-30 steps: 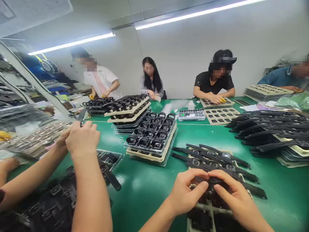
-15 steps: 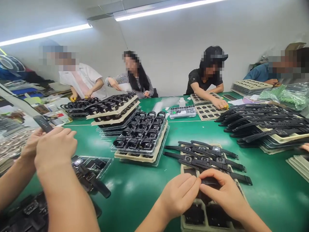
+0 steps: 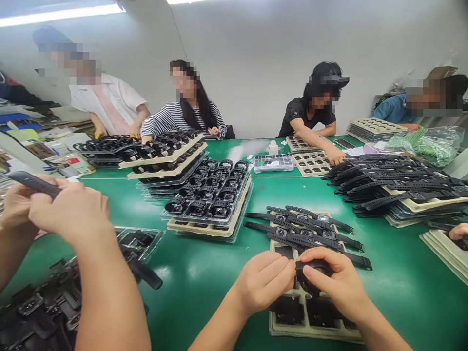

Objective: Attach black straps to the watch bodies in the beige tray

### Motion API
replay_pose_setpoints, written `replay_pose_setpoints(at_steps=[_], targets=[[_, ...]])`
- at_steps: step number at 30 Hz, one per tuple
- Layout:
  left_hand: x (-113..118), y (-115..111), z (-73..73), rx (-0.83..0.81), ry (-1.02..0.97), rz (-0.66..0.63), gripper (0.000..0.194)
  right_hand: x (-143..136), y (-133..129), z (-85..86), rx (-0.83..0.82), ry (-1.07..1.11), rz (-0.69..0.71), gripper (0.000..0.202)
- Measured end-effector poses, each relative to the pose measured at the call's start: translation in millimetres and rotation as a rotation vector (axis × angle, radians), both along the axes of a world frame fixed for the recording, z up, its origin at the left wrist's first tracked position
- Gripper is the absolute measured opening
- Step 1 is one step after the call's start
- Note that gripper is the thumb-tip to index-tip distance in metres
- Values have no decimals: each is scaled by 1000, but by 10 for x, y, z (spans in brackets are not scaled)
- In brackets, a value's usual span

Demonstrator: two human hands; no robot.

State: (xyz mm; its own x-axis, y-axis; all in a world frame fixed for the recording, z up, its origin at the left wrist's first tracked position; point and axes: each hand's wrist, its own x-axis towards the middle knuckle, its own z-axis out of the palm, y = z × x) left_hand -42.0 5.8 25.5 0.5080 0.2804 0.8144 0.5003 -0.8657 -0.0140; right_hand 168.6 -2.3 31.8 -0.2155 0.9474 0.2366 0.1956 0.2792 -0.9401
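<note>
My right hand [image 3: 334, 280] is closed around a black smartwatch [image 3: 313, 273], its thumb across the near side. Against the left edge of that watch my left hand [image 3: 261, 282] is pinched shut; what lies between its fingertips is hidden. Both hands are over a beige moulded tray [image 3: 280, 329] with dark pieces in its near compartments. Across the tray's far part lie several black smartwatches [image 3: 305, 236] with straps stretched out, sensor backs upward.
At the left, a co-worker's hands [image 3: 69, 204] grip a black strap-like piece [image 3: 34, 184] above a pile of watches [image 3: 40, 307]. Stacked watch trays [image 3: 208, 195] stand mid-table, another stack [image 3: 405, 187] at right. A clear compartment box [image 3: 274, 164] lies farther back. Several people sit opposite.
More of the smartwatch shows in my right hand, while my left hand keeps its pinch. The left co-worker's strap piece now points leftward. The striped sleeve reaches down behind the trays.
</note>
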Motion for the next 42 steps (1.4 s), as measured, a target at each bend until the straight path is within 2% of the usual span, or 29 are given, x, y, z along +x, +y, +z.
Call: replay_pose_setpoints(at_steps=[2, 4, 7, 10, 14, 16, 18, 20, 23, 26, 28, 30, 33, 35, 39, 42], targets=[[-37, 36, 39, -46, -64, 15, 19, 3, 65, 85, 31, -86, 0, 17], [-88, 82, 66, -72, -211, 91, 16, -8, 193, 199, 73, -239, 23, 20], [-162, 141, 63, -71, -414, 236, 17, -111, 451, 303, 144, -535, 211, 21], [-189, 175, 25, -80, -428, 253, 15, -304, 673, 209, 188, -716, 400, 20], [-163, 191, -15, -93, -374, 232, 14, -509, 808, -28, 213, -837, 479, 20], [-144, 189, -21, -97, -351, 220, 14, -521, 822, -40, 230, -889, 503, 20], [-130, 184, -20, -99, -334, 204, 14, -445, 826, 45, 244, -938, 476, 21], [-120, 176, -15, -101, -324, 187, 16, -281, 831, 178, 227, -1012, 386, 21], [-103, 163, -7, -105, -314, 166, 17, 45, 829, 308, 81, -1219, 240, 12], [-76, 153, -8, -115, -296, 153, 17, 288, 798, 262, -127, -1451, 209, 18], [-58, 152, -17, -126, -282, 152, 17, 350, 772, 186, -199, -1537, 228, 20], [-45, 158, -31, -139, -270, 153, 17, 362, 755, 140, -218, -1556, 244, 20], [-40, 172, -58, -168, -253, 157, 16, 378, 748, 180, -179, -1484, 236, 15], [-41, 179, -80, -197, -242, 158, 16, 415, 743, 262, -117, -1391, 210, 9], [-40, 191, -120, -264, -228, 165, 16, 487, 723, 494, 33, -1196, 141, 12], [-38, 226, -70, -312, -235, 187, 15, 494, 711, 704, 160, -1066, 118, 11]])
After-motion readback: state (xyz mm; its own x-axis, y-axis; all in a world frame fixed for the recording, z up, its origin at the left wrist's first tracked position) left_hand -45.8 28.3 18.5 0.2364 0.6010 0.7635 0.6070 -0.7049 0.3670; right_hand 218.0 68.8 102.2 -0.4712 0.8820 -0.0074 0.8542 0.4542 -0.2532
